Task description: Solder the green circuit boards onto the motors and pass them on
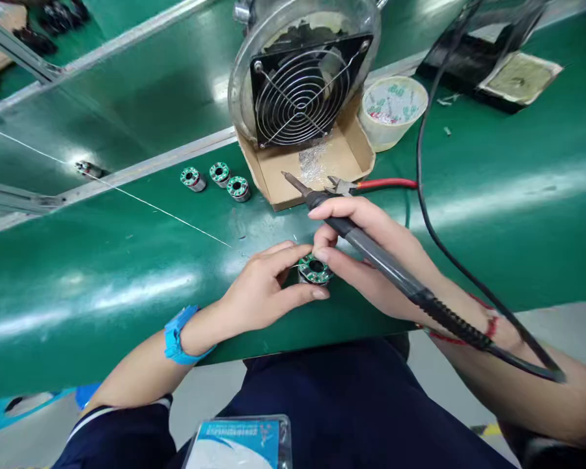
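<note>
Hands [267,286] hold small motor [314,268].

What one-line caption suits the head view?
Left hand around a round circuit part, right hand holding a soldering iron above the bench.

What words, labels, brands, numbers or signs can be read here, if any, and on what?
None legible.
Badge card: light printing on blue, too blurred to read.
Tape roll: green and red marks inside the core, too blurred to read.
</note>
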Tool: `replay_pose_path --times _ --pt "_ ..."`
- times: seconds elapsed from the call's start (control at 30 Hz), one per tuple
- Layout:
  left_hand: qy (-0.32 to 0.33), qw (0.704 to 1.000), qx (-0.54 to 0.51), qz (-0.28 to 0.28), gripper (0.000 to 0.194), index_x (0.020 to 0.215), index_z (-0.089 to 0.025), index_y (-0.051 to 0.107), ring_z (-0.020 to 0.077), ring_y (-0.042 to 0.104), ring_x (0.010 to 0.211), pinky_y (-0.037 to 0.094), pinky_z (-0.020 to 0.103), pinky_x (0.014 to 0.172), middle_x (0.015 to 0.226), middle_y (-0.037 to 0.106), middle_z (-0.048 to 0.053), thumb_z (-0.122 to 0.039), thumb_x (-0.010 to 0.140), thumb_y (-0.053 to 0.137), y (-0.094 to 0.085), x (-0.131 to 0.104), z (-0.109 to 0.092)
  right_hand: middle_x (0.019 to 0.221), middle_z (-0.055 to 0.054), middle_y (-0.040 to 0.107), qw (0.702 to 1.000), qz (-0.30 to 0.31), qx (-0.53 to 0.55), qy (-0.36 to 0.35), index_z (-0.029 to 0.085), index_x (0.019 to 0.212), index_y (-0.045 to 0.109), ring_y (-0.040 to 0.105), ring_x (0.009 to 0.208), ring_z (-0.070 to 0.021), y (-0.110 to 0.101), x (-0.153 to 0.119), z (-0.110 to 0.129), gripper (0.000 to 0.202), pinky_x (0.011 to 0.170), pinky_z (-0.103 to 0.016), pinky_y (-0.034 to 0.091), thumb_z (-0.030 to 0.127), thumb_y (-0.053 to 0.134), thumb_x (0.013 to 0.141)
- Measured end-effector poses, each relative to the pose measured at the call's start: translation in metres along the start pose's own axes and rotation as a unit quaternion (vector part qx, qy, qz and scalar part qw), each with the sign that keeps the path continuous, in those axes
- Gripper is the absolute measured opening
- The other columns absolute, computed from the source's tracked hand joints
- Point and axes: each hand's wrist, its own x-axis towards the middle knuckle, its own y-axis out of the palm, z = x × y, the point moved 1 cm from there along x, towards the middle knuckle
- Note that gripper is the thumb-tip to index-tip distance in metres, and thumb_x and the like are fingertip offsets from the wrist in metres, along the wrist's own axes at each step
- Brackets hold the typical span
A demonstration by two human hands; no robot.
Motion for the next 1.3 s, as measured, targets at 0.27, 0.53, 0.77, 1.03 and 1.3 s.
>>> replay_pose_path --times 0.27,0.53,0.77,1.03,1.3 --pt "0.014 1.0 0.013 0.004 0.046 0.117 -0.015 0.067 0.0085 0.042 0.061 0.036 0.022 0.057 0.073 0.048 -0.004 -0.051 0.089 0.066 0.0 0.002 0.005 0.1 0.0 0.064 0.997 0.025 -0.056 -0.039 0.022 0.118 0.051 0.063 0.083 -0.0096 0.002 0.003 -0.006 0.026 0.081 -0.026 0.052 0.017 0.053 0.093" --pt "-0.042 0.992 0.113 -0.049 0.024 0.107 -0.017 0.06 0.0161 0.056 0.083 0.046 0.029 0.073 0.091 0.059 0.001 -0.017 0.084 0.067 0.008 0.011 0.015 0.105 -0.008 0.067 0.978 -0.061 -0.198 -0.027 0.02 0.135 0.046 0.066 0.096 -0.0243 0.02 -0.008 -0.021 0.056 0.084 -0.042 0.055 0.043 0.066 0.088" --pt "-0.148 0.987 -0.037 -0.051 0.032 0.109 -0.019 0.047 0.0101 0.051 0.068 0.047 0.027 0.064 0.099 0.056 0.002 -0.009 0.079 0.054 0.0 0.009 0.041 0.112 -0.011 0.069 0.947 0.047 -0.314 -0.059 0.018 0.135 0.05 0.065 0.098 -0.0265 0.026 -0.004 -0.035 0.046 0.081 -0.045 0.055 0.015 0.054 0.09" --pt "-0.032 0.993 0.054 -0.104 0.016 0.084 -0.017 0.056 0.0102 0.05 0.07 0.041 0.024 0.064 0.078 0.053 -0.001 -0.004 0.084 0.048 -0.008 0.006 0.037 0.117 -0.002 0.074 0.984 -0.116 -0.133 -0.039 0.03 0.137 0.055 0.073 0.092 -0.015 0.009 -0.027 -0.029 0.047 0.086 -0.033 0.059 0.017 0.06 0.092" --pt "0.021 0.983 0.14 -0.113 0.019 0.08 -0.016 0.056 0.0091 0.044 0.062 0.036 0.023 0.057 0.073 0.05 -0.003 0.002 0.08 0.05 -0.006 0.004 0.031 0.076 0.004 0.073 0.973 -0.224 -0.022 0.042 0.028 0.106 0.074 0.068 0.057 -0.0096 0.005 -0.067 -0.033 0.023 0.052 -0.022 0.056 0.02 0.07 0.085"
